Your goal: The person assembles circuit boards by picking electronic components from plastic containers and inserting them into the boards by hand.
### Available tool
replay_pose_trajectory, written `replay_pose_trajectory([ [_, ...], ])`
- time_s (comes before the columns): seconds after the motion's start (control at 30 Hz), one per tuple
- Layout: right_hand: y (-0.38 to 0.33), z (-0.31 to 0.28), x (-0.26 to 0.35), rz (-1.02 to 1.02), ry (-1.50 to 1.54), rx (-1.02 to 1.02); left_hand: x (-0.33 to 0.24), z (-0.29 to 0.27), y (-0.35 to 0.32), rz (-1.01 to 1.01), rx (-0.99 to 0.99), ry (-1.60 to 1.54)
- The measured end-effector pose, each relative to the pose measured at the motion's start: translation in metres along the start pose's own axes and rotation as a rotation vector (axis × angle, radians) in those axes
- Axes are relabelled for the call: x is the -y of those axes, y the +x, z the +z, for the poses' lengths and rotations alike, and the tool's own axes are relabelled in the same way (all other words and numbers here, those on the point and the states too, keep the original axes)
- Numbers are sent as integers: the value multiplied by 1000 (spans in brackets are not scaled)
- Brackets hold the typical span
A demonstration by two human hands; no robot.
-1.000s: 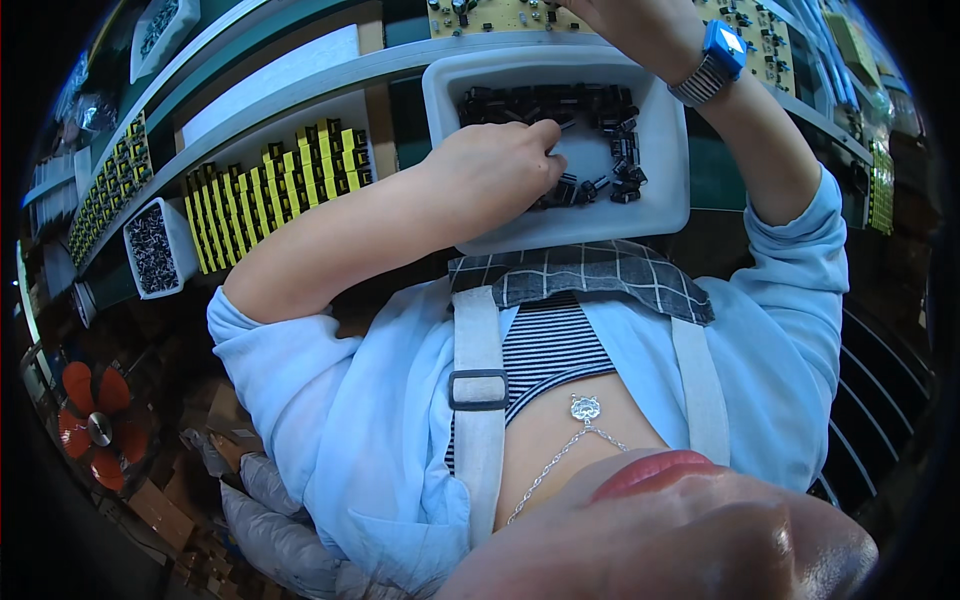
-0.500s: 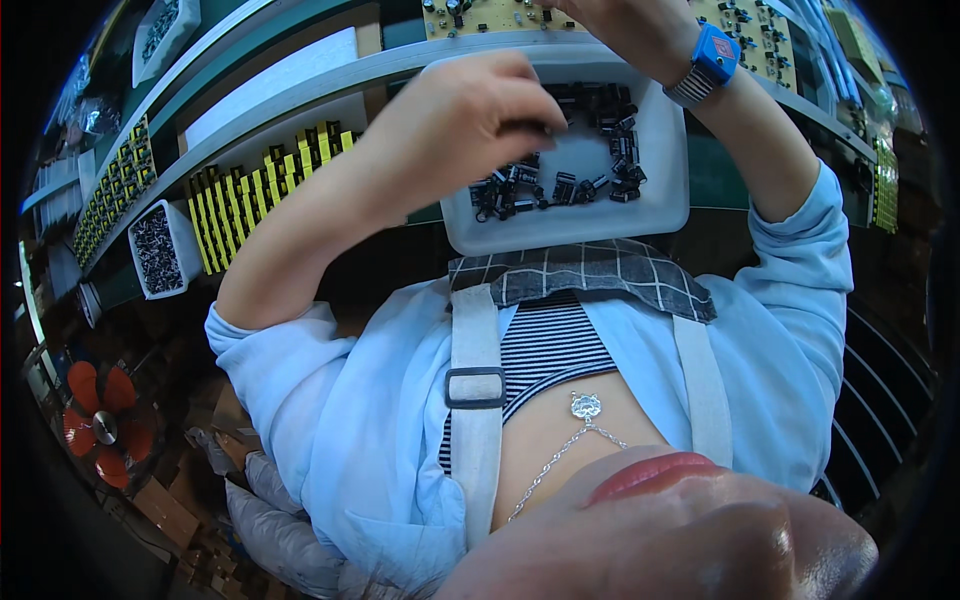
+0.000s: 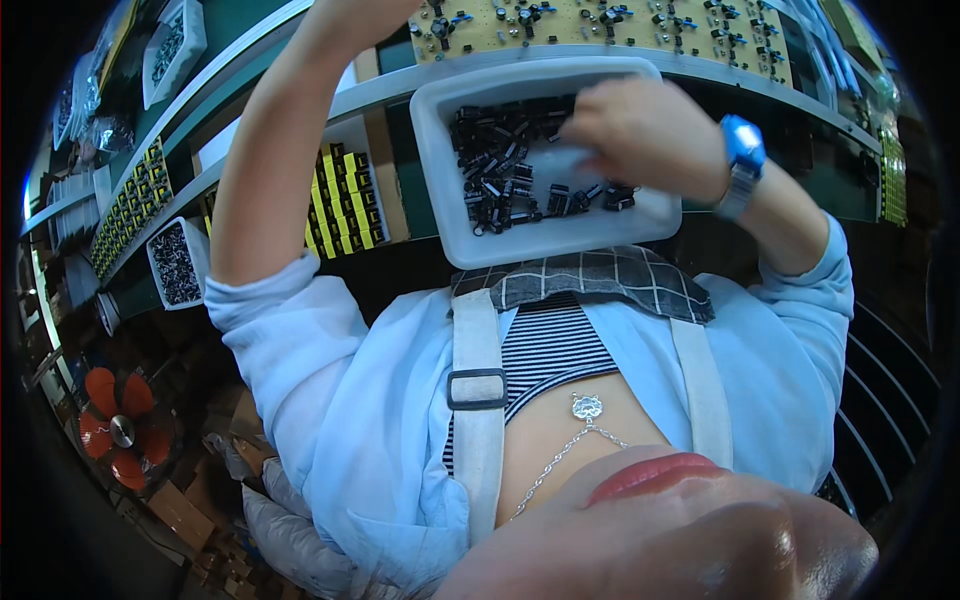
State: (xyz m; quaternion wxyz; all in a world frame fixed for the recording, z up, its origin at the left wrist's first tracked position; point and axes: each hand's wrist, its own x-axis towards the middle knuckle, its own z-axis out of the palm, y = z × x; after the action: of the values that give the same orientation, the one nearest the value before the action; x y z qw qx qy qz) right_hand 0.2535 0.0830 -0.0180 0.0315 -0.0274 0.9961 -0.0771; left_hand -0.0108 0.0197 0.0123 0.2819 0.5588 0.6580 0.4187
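Observation:
Black cylindrical capacitors (image 3: 505, 185) lie heaped along the left and far sides of a white plastic tray (image 3: 560, 248), with several more near its front. My right hand (image 3: 640, 135), wearing a blue wrist strap (image 3: 743, 145) on a metal band, is over the tray's right half. Its fingers point left toward the capacitors and are smeared by motion. My left hand (image 3: 365, 18) reaches to the top edge, beside the left end of a tan circuit board (image 3: 590, 30) carrying many small parts. The picture edge cuts off its fingers, so anything in them is hidden.
A metal rail (image 3: 390, 92) runs between the board and the tray. Yellow-and-black components (image 3: 345, 205) stand in rows to the left, under my left forearm. Beyond them is a small white bin (image 3: 178, 265) of tiny parts. An orange-bladed fan (image 3: 122, 430) stands at lower left.
My left hand, with something dark in its fingers earlier, has moved from over the tray up and left to the board's edge. My right hand has come down from the board to the tray.

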Motion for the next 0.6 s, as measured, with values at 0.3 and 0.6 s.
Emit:
replay_pose_trajectory([
  [0.3, -9, 22, 15, 48, 154, 221, 4, 10, 52, 23, 13, 359],
  [0.6, -11, 29, 25, 5, 252, -30, 15, 21, 43, 215, -153, 543],
])
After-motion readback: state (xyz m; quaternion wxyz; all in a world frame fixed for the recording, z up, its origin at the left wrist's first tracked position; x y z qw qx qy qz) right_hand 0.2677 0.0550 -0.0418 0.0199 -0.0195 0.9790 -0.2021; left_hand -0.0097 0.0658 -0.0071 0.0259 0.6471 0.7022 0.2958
